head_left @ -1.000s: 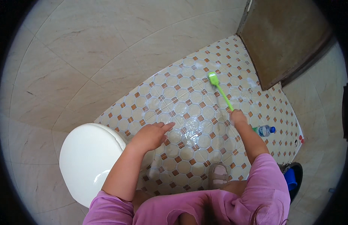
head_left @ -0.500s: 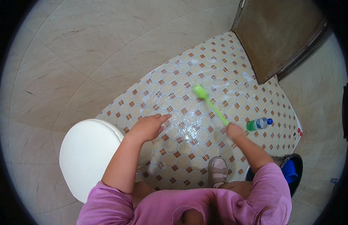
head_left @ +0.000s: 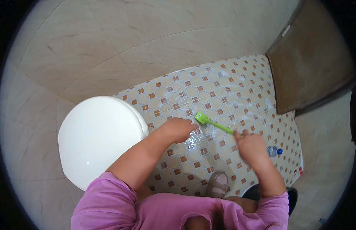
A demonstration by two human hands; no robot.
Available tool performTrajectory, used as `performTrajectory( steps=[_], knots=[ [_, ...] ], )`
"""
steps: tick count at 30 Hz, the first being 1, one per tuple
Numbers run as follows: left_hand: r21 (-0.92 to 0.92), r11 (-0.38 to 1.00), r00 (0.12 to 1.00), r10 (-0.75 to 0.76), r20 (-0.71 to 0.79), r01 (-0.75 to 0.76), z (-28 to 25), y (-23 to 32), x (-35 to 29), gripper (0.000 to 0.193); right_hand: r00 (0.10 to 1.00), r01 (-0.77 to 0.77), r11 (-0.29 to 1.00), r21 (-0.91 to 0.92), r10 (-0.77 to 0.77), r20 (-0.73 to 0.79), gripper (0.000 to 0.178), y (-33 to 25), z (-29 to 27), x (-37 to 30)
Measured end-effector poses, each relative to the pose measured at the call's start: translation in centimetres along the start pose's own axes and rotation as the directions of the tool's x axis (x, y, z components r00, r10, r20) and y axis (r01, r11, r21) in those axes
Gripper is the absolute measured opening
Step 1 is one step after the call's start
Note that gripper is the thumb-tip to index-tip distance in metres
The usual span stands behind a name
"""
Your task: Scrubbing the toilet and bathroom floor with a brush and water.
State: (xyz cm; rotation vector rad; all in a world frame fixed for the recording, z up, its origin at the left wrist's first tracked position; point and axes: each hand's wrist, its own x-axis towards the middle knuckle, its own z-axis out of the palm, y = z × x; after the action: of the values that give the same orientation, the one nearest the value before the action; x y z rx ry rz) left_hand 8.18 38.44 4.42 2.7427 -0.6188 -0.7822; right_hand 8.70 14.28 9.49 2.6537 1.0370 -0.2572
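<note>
A green long-handled scrub brush [head_left: 201, 117] reaches across the wet tiled floor [head_left: 193, 155]. My right hand [head_left: 251, 147] is closed round the end of its handle. Just left of the brush head, my left hand [head_left: 178, 129] hovers with loosely extended fingers and holds nothing. Whether its fingertips touch the brush cannot be made out. Shiny water and pale suds lie on the tiles around the brush head. Beyond my right wrist is a plastic bottle [head_left: 273, 151] with a blue cap, its lower part hidden by my hand.
At my left stands a toilet with its white lid [head_left: 99, 142] down. A dark bucket [head_left: 292, 199] sits partly behind my right forearm. A brown door [head_left: 314, 61] is at the upper right, and a tiled wall [head_left: 147, 38] runs along the far side. My sandalled foot [head_left: 217, 184] is below the brush.
The brush head has been drawn closer to me and toward my left hand. My left hand has shifted right, my right hand now overlaps the bottle, and the whole view has turned somewhat.
</note>
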Motion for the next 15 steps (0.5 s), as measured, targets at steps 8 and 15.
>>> performTrajectory(
  steps=[8,15],
  knots=[
    [0.031,0.991,0.987,-0.134,0.093,0.132,0.7,-0.7,0.7,0.028,0.992,-0.088,0.978,0.189,0.103,-0.069,0.028,-3.6,4.7,12.0],
    [0.026,0.986,0.979,-0.165,0.117,0.163,0.3,-0.7,-0.1,0.022,0.994,0.107,0.981,0.164,-0.11,0.011,0.032,-7.9,0.5,11.5]
  ],
)
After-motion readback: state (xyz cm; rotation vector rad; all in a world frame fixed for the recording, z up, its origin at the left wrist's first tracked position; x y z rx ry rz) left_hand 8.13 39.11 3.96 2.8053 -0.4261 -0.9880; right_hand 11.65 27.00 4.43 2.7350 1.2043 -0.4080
